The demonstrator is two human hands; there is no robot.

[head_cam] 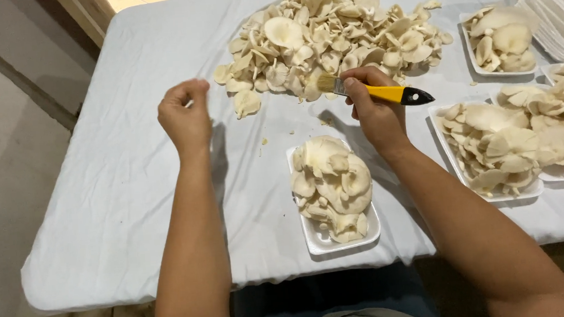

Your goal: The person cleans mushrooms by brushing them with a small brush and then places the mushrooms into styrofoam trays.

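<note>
Right grip (373, 101) was clamped round one yellow-handled brush (374, 91) beside the loose mushroom heap (329, 31); left grip (186, 116) curled shut, empty. Four filled trays (316, 237) were counted near the heap.

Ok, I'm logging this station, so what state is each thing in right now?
Right hand: shut on brush.
Brush: held level, bristles toward the loose mushroom pile.
Left hand: closed in a fist, contents not visible.
Front tray: heaped with mushrooms.
Right trays: filled.
Empty tray stack: unused.
</note>
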